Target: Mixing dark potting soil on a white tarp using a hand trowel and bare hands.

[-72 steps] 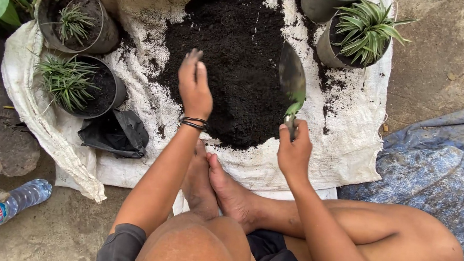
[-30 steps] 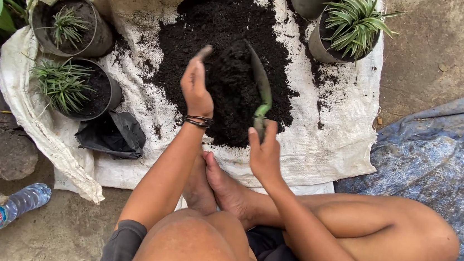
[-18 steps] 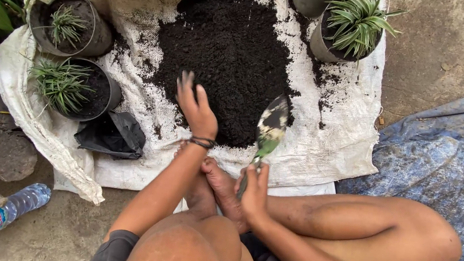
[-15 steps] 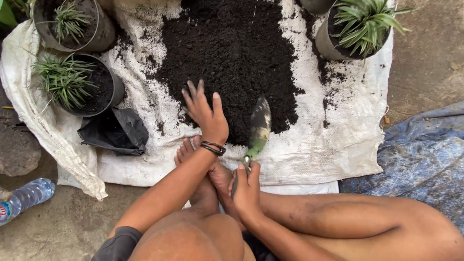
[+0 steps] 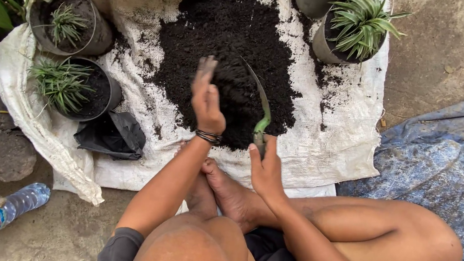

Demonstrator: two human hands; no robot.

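Right hand (image 5: 265,170): grip wrapped round the green handle of a narrow metal garden trowel (image 5: 260,108). Blade stands on edge and runs up and away from the grip, tip sunk in the heap of dark potting soil (image 5: 228,46).

Left hand (image 5: 207,97): fingers straight and held together, palm toward the blade, pinching nothing. It is raised over the near part of the heap just left of the trowel. Fingertips blurred; cannot tell whether they touch the soil. Dark bands sit on that wrist.

The soil lies on a white woven plastic sack (image 5: 333,128) spread flat on the ground, loose crumbs scattered around the heap.

Far left of the grip: two round black pots holding small spiky green plants, one (image 5: 78,92) nearer, one (image 5: 73,21) beyond it. A crumpled black plastic grow bag (image 5: 111,134) lies just beside the nearer pot.

Beyond and right of the grip: a grey pot with a fuller striped spiky plant (image 5: 352,32), touching the sack's far corner.

Near left, off the sack: a clear plastic bottle with blue cap and coloured label band (image 5: 3,214), on its side on bare ground. Right: a blue tarpaulin (image 5: 441,165).
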